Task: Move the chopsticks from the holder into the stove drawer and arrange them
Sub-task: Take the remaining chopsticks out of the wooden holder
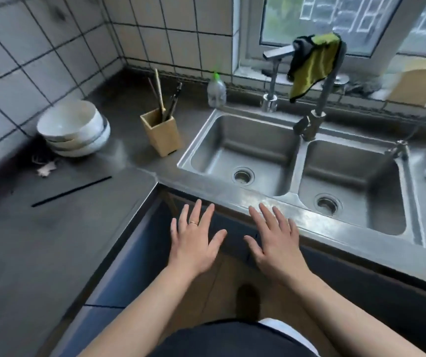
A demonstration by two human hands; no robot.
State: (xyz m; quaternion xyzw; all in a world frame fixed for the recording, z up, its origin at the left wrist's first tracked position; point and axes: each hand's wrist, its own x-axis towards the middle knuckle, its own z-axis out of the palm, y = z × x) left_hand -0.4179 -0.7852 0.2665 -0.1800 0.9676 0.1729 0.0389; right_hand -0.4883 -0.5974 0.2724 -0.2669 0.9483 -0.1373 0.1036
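Chopsticks (164, 99) upright in holder (162, 132) (untouched), left hand (193, 244) and right hand (275, 242) splayed, each grip empty.

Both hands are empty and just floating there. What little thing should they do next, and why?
Probably reach the left hand up to the wooden holder and take hold of the chopsticks standing in it. Both hands are open and empty, the right hand too, and the chopsticks have not left the holder. One dark stick lies apart on the counter.

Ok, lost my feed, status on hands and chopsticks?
Left hand, right hand open, empty. Chopsticks upright in holder by sink. One stick loose on counter.
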